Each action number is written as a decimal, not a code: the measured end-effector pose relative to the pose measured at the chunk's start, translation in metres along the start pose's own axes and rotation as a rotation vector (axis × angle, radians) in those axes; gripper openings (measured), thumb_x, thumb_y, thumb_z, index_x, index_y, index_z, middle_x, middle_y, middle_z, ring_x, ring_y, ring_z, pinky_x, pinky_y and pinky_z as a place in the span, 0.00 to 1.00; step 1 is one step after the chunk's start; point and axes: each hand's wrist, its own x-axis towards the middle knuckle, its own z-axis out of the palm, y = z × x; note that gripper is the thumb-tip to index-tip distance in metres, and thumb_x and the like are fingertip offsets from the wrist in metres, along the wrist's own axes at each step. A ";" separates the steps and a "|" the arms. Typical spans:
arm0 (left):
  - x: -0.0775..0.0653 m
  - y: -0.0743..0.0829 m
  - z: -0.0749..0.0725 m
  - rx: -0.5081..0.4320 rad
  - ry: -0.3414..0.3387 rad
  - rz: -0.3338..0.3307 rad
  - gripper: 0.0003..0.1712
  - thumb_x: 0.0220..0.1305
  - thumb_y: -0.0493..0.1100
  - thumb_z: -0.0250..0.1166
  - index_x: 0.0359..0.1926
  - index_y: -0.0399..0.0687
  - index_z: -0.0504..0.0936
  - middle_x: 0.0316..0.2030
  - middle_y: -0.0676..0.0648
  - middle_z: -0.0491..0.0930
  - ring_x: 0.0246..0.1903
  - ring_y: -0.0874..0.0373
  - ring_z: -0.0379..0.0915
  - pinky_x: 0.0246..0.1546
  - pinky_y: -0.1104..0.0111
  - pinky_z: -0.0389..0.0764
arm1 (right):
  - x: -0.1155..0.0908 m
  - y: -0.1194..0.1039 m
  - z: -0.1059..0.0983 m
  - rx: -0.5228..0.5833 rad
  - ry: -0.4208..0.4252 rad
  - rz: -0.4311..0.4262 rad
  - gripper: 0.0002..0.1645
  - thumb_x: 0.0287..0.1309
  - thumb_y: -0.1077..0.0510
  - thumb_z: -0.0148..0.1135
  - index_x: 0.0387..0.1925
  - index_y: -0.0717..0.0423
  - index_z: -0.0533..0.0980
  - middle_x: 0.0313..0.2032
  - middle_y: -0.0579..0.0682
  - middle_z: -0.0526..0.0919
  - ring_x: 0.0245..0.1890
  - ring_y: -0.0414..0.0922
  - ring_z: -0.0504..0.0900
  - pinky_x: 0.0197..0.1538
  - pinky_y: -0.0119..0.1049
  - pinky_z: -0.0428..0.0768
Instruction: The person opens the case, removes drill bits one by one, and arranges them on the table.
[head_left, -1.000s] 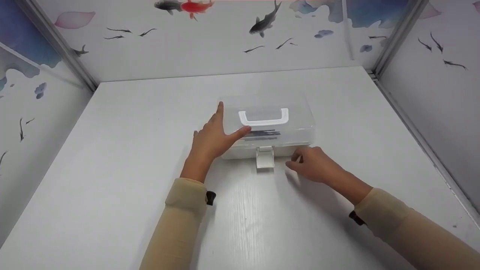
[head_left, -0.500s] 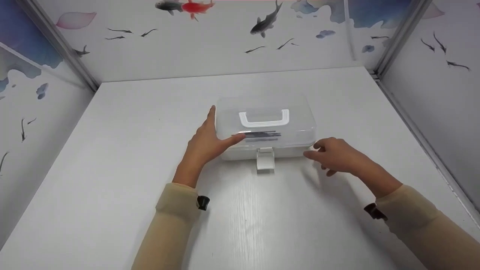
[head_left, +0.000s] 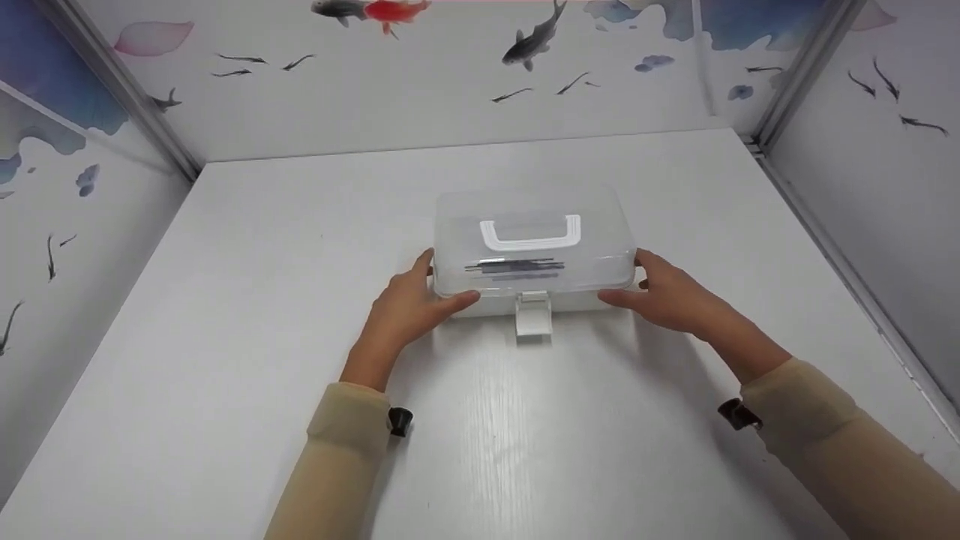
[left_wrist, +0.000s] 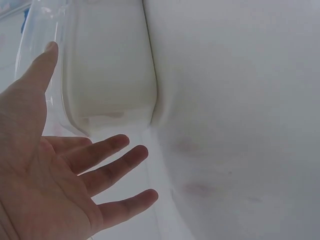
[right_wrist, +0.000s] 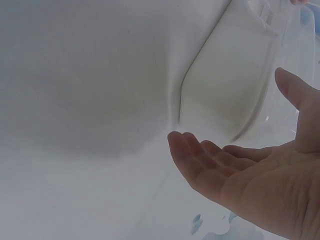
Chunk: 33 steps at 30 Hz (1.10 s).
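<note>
Clear-lidded box (head_left: 534, 253) sits on the white table (head_left: 225, 300), just toward 1 o'clock of the head view's centre. Left hand (head_left: 405, 304) at the box's 8 o'clock, right hand (head_left: 675, 300) at its 4. Both spread and relaxed, thumbs in front, fingers round the ends; neither is gripping. Contact: we can't tell. Latch (head_left: 534, 319) at 6 o'clock juts toward us, apparently unfastened. Dark strips (head_left: 517, 267) show at the lid's front; inside or printed, unclear.

Step in hand, we'd judge: taking the box by both ends. To do it well, we'd close both hands together, evenly, fingers low on the white base (head_left: 577, 302) at 9 and 3 o'clock; a lid-only hold could pop it open. Thumbs should stay off the latch.
</note>
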 end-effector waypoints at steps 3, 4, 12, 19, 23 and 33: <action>0.001 0.000 0.003 0.004 -0.003 0.002 0.68 0.57 0.79 0.70 0.86 0.52 0.53 0.78 0.44 0.69 0.75 0.43 0.70 0.73 0.43 0.72 | 0.005 0.000 0.002 0.031 0.029 -0.036 0.54 0.68 0.34 0.68 0.82 0.54 0.56 0.76 0.59 0.69 0.72 0.62 0.72 0.67 0.60 0.77; 0.001 -0.001 0.004 0.005 -0.004 0.001 0.67 0.57 0.79 0.70 0.86 0.52 0.54 0.78 0.44 0.69 0.75 0.43 0.70 0.73 0.44 0.72 | 0.007 -0.001 0.002 0.044 0.034 -0.050 0.52 0.68 0.35 0.69 0.81 0.53 0.58 0.75 0.57 0.71 0.72 0.61 0.72 0.68 0.59 0.76; 0.001 -0.001 0.007 0.005 0.006 0.028 0.62 0.59 0.77 0.70 0.84 0.56 0.58 0.75 0.43 0.74 0.72 0.44 0.74 0.71 0.44 0.74 | 0.010 -0.003 0.007 0.054 0.066 -0.013 0.57 0.64 0.34 0.72 0.82 0.53 0.56 0.77 0.59 0.69 0.76 0.62 0.68 0.71 0.62 0.74; 0.000 0.000 0.008 0.043 -0.020 0.015 0.70 0.60 0.77 0.70 0.86 0.45 0.48 0.80 0.37 0.65 0.76 0.42 0.69 0.75 0.45 0.71 | 0.009 -0.003 0.010 0.003 0.096 0.014 0.61 0.63 0.32 0.71 0.84 0.53 0.53 0.79 0.63 0.67 0.78 0.65 0.66 0.72 0.64 0.73; 0.000 0.000 0.008 0.065 -0.019 0.017 0.69 0.62 0.76 0.69 0.86 0.43 0.47 0.80 0.35 0.65 0.76 0.41 0.69 0.75 0.45 0.71 | 0.009 -0.004 0.010 -0.009 0.099 0.022 0.62 0.64 0.31 0.70 0.85 0.53 0.52 0.79 0.64 0.66 0.78 0.66 0.66 0.72 0.65 0.73; 0.000 0.003 0.005 0.062 -0.027 0.015 0.69 0.62 0.76 0.70 0.86 0.43 0.47 0.81 0.38 0.63 0.78 0.42 0.65 0.77 0.46 0.68 | 0.009 -0.006 0.007 -0.049 0.111 0.031 0.61 0.61 0.28 0.71 0.83 0.53 0.58 0.77 0.66 0.68 0.76 0.67 0.69 0.72 0.66 0.72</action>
